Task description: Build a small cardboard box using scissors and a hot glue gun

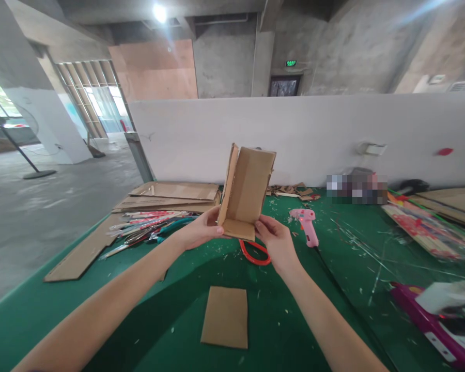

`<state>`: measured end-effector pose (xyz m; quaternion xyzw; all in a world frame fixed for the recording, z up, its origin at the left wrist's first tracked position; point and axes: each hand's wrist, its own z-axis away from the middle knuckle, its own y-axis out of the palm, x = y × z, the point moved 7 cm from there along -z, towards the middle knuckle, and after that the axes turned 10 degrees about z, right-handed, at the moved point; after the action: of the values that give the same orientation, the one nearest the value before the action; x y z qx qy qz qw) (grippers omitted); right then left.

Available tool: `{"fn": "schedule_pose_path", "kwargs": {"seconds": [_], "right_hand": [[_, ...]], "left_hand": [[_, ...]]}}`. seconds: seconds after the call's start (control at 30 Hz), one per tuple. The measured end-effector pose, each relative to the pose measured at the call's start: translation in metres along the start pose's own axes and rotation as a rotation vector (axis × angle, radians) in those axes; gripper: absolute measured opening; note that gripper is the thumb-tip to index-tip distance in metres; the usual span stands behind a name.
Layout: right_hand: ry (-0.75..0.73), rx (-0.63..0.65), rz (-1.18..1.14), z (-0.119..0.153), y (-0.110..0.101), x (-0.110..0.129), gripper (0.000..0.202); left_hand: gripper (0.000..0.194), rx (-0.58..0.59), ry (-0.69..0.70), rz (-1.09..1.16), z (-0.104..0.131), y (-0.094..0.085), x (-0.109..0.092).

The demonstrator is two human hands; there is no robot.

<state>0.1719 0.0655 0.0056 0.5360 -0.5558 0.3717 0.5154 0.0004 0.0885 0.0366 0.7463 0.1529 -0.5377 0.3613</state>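
Observation:
A partly built cardboard box (251,186) is held up over the table, its open side facing me. It has a back panel, a left wall and a bottom. My left hand (199,230) grips its lower left corner, thumb at the bottom edge. My right hand (275,237) pinches the lower right edge. A loose cardboard piece (225,318) lies flat on the table in front of me. Below the box shows a red-orange loop handle (256,253), the rest of it hidden. To the right of my right hand rests a pink glue gun (306,225) with a dark cord.
Stacked cardboard sheets (174,191) and wrapped sticks or tools (147,227) sit at the left. Cardboard scraps (294,191) lie along the white partition (302,134). On the right are plastic-wrapped packets (430,227) and a magenta power strip (426,320). The green table (170,320) has scattered bits.

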Motion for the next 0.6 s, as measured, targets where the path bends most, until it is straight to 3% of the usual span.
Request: {"fn": "schedule_pose_path", "kwargs": {"seconds": [0.37, 0.5, 0.6], "right_hand": [[0.016, -0.009, -0.050, -0.002, -0.003, -0.006, 0.020], [-0.012, -0.013, -0.020, 0.001, -0.001, 0.000, 0.019], [-0.014, -0.033, 0.004, 0.004, 0.001, 0.002, 0.021]], "left_hand": [[0.069, -0.026, 0.047, 0.033, -0.001, -0.010, 0.005], [0.072, -0.004, -0.035, 0.019, 0.001, -0.005, 0.004], [0.060, -0.054, -0.093, 0.018, 0.003, -0.001, 0.005]]}}
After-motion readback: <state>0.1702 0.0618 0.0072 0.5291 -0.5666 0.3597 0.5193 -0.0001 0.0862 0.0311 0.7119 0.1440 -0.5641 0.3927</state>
